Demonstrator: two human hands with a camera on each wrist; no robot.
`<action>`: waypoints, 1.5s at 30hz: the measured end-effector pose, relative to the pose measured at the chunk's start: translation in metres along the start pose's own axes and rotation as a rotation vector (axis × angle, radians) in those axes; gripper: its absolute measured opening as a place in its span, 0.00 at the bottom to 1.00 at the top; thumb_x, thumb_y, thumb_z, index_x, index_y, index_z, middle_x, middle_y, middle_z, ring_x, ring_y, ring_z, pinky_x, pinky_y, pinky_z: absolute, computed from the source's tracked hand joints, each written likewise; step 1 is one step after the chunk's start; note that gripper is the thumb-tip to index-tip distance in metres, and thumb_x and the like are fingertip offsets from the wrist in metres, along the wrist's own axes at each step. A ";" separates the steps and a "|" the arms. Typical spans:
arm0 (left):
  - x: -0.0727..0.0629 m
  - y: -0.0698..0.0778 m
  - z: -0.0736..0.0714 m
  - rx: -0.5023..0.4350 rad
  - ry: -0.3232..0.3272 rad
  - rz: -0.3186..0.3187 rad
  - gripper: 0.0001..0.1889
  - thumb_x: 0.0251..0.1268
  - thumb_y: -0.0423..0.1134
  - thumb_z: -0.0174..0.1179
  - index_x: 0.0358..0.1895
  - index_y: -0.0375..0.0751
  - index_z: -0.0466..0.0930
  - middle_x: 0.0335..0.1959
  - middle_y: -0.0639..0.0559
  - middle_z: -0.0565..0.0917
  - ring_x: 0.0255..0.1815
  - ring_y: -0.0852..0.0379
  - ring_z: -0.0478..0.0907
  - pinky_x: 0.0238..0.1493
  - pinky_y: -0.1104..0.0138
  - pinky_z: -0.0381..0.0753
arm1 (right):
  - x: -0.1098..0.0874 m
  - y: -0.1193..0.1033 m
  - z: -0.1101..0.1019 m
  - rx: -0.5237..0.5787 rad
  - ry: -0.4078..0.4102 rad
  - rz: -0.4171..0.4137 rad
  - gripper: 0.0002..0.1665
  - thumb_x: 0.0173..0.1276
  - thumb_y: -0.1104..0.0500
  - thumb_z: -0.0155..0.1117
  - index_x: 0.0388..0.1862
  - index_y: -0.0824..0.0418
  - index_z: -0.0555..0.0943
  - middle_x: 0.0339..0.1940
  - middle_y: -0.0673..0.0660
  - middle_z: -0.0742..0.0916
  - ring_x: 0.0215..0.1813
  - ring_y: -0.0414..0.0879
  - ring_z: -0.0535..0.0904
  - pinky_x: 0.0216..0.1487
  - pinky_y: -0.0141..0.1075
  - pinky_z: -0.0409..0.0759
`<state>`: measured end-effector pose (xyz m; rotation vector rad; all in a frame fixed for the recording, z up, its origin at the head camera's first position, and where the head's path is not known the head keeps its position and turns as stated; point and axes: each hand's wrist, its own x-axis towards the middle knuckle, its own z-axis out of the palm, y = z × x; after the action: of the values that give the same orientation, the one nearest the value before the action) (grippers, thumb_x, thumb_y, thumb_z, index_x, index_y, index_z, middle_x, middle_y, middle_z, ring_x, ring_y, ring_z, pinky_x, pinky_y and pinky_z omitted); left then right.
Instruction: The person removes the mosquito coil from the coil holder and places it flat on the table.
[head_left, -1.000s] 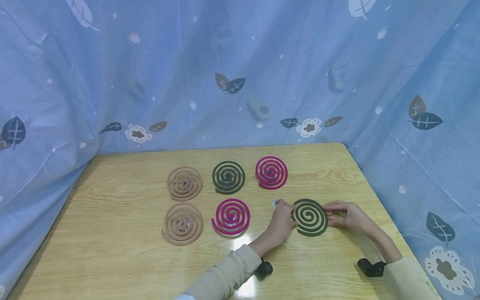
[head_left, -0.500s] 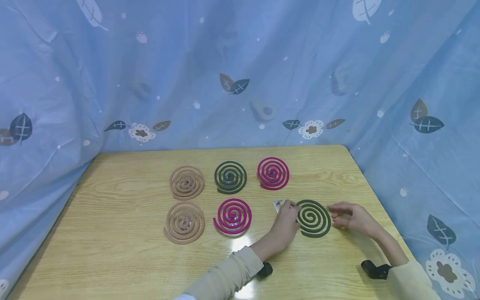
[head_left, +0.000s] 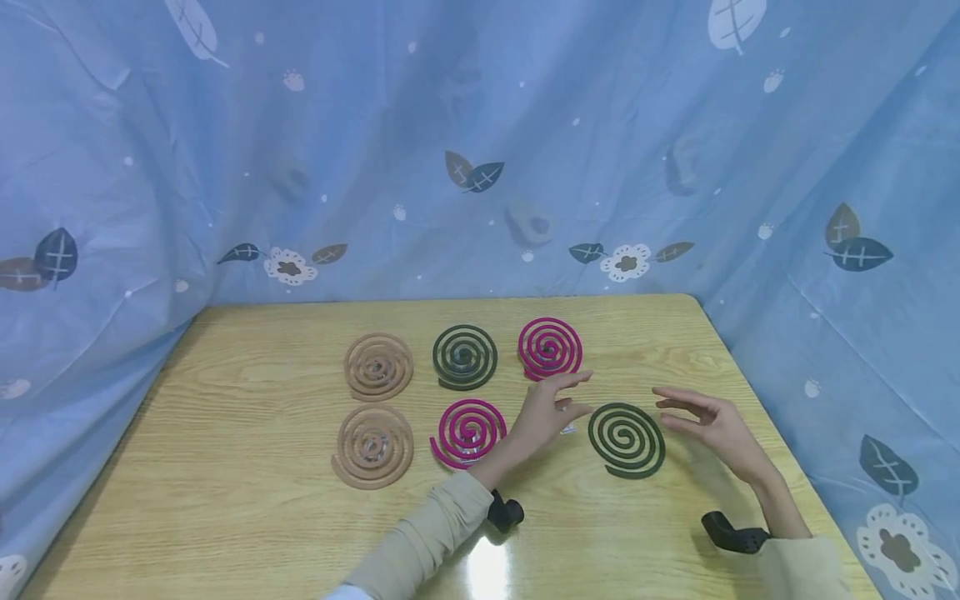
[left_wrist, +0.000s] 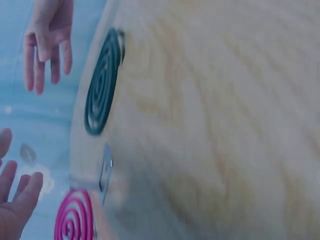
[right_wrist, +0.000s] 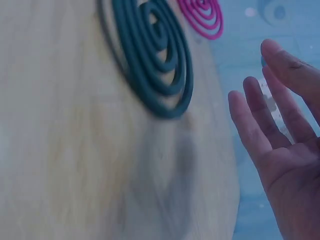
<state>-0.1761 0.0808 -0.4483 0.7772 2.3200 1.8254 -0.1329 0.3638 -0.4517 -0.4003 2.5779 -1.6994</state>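
Note:
A dark green mosquito coil [head_left: 623, 433] lies at the right of the wooden table, between my two hands and touched by neither. My left hand [head_left: 538, 415] is left of it, thumb and fingers spread apart, holding nothing. Below that hand a small metal coil stand [head_left: 567, 422] shows in part; the left wrist view shows the stand [left_wrist: 105, 170] standing between the green coil [left_wrist: 102, 82] and a magenta one. To the coil's right my right hand [head_left: 708, 427] hovers with loosely bent fingers and nothing in them. The right wrist view shows its palm [right_wrist: 295, 175] apart from the coil [right_wrist: 172, 90].
Two tan coils [head_left: 372, 447] are at the left, another green coil [head_left: 463, 356] is at the back, and two magenta coils [head_left: 550, 347] stand nearby; metal stands show through their spirals. My left forearm crosses in front of the nearer magenta coil [head_left: 468, 432]. Blue curtains [head_left: 480, 125] surround the table [head_left: 225, 517].
My left hand has let go of the green coil's left edge and moved left and up. My right hand has come off its right edge. The coil stays about where it was.

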 end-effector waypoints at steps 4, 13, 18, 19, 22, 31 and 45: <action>0.008 -0.005 -0.016 0.019 0.035 0.020 0.25 0.55 0.26 0.67 0.59 0.35 0.77 0.58 0.43 0.79 0.58 0.48 0.77 0.49 0.73 0.82 | 0.016 0.002 0.010 0.046 -0.004 -0.015 0.26 0.66 0.67 0.63 0.63 0.71 0.72 0.58 0.59 0.82 0.56 0.37 0.78 0.51 0.26 0.81; 0.036 -0.009 -0.059 0.116 0.055 0.033 0.25 0.57 0.28 0.66 0.60 0.35 0.76 0.55 0.40 0.81 0.50 0.45 0.81 0.39 0.70 0.83 | 0.055 -0.003 0.023 0.085 -0.012 -0.017 0.27 0.67 0.65 0.64 0.64 0.69 0.72 0.58 0.47 0.82 0.58 0.37 0.77 0.56 0.23 0.76; 0.050 -0.015 -0.077 0.049 0.067 -0.027 0.25 0.59 0.27 0.64 0.61 0.33 0.74 0.58 0.39 0.78 0.62 0.44 0.73 0.60 0.53 0.77 | 0.091 -0.005 0.028 0.126 -0.048 0.007 0.27 0.67 0.63 0.64 0.65 0.64 0.73 0.62 0.48 0.79 0.61 0.36 0.74 0.59 0.25 0.74; 0.052 -0.018 -0.079 0.036 0.065 -0.038 0.24 0.60 0.27 0.64 0.61 0.32 0.74 0.59 0.38 0.78 0.62 0.43 0.73 0.63 0.50 0.73 | 0.097 -0.005 0.029 0.137 -0.069 0.016 0.27 0.67 0.63 0.64 0.65 0.64 0.73 0.64 0.50 0.79 0.62 0.37 0.73 0.60 0.25 0.74; 0.056 -0.026 -0.078 0.046 0.075 -0.069 0.24 0.59 0.26 0.64 0.60 0.29 0.74 0.58 0.36 0.78 0.61 0.41 0.73 0.63 0.50 0.73 | 0.113 -0.001 0.032 0.188 -0.146 0.062 0.27 0.67 0.64 0.63 0.65 0.68 0.72 0.67 0.57 0.75 0.64 0.38 0.72 0.60 0.26 0.74; 0.061 -0.040 -0.063 0.126 0.201 -0.153 0.21 0.53 0.21 0.66 0.53 0.23 0.78 0.52 0.32 0.80 0.56 0.40 0.77 0.53 0.60 0.82 | 0.131 0.019 0.038 0.249 -0.180 0.138 0.28 0.66 0.67 0.63 0.63 0.77 0.69 0.70 0.65 0.69 0.70 0.55 0.64 0.61 0.25 0.73; 0.058 -0.045 -0.055 0.265 0.326 -0.198 0.20 0.46 0.19 0.68 0.48 0.25 0.81 0.42 0.36 0.85 0.43 0.46 0.84 0.45 0.65 0.85 | 0.148 0.031 0.050 0.205 -0.090 0.177 0.26 0.64 0.70 0.64 0.61 0.75 0.72 0.55 0.66 0.83 0.48 0.35 0.82 0.54 0.23 0.77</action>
<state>-0.2614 0.0508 -0.4606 0.2686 2.7648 1.6867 -0.2740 0.2963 -0.4826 -0.2269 2.2727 -1.8132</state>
